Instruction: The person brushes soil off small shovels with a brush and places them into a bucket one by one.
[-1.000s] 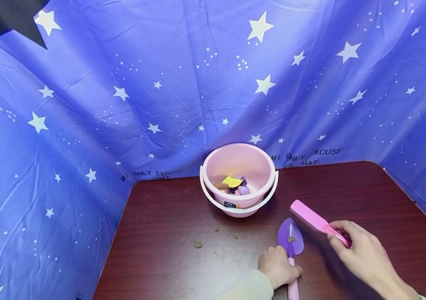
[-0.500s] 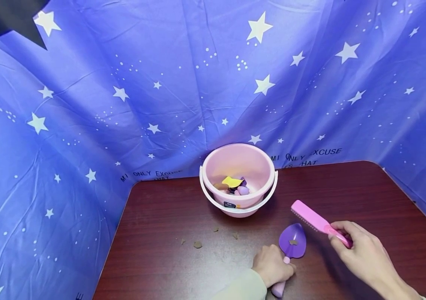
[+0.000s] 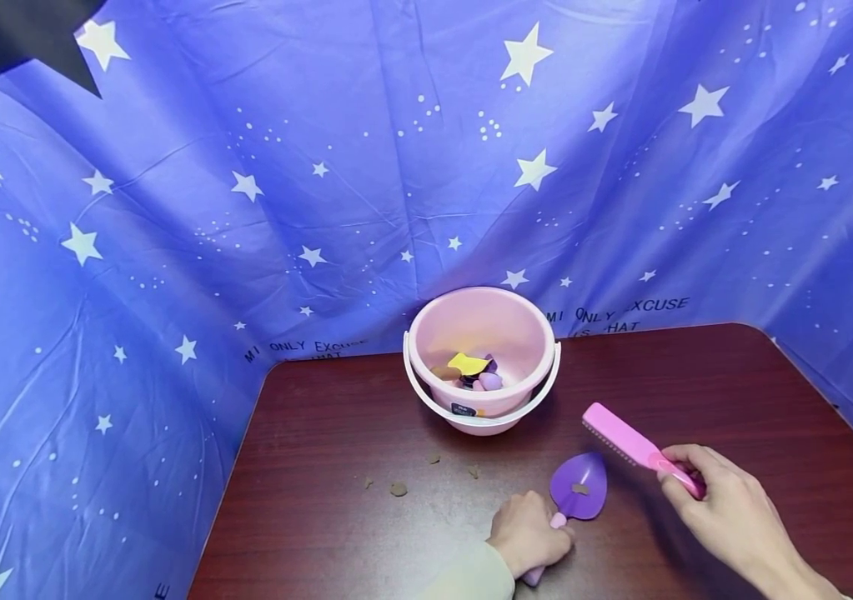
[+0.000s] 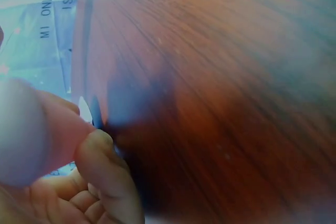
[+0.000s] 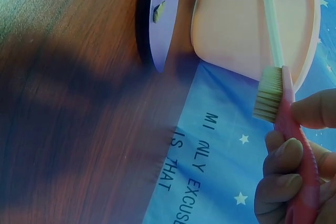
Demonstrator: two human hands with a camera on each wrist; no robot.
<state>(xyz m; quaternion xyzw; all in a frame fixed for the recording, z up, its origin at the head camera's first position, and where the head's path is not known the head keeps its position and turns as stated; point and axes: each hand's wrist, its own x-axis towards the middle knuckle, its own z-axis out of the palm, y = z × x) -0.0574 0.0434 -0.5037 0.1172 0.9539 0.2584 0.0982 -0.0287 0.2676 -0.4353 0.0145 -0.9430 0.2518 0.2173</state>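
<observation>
My left hand grips the pink handle of a toy trowel with a purple blade, low over the table. On the blade lies a small brown crumb. To the right, my right hand holds a pink brush by its handle, bristles facing down and left, apart from the trowel. In the right wrist view the pale bristles show clearly. The left wrist view shows the fingers curled round the pink handle; the blade is mostly hidden there.
A pink bucket with a white handle stands at the back of the dark red table, holding yellow, brown and purple pieces. Several brown crumbs lie left of the trowel. A blue star-printed curtain hangs behind the table.
My left hand has drawn the trowel back toward me and left, and its blade has turned, the crumb still on it. The right hand and brush have barely moved.
</observation>
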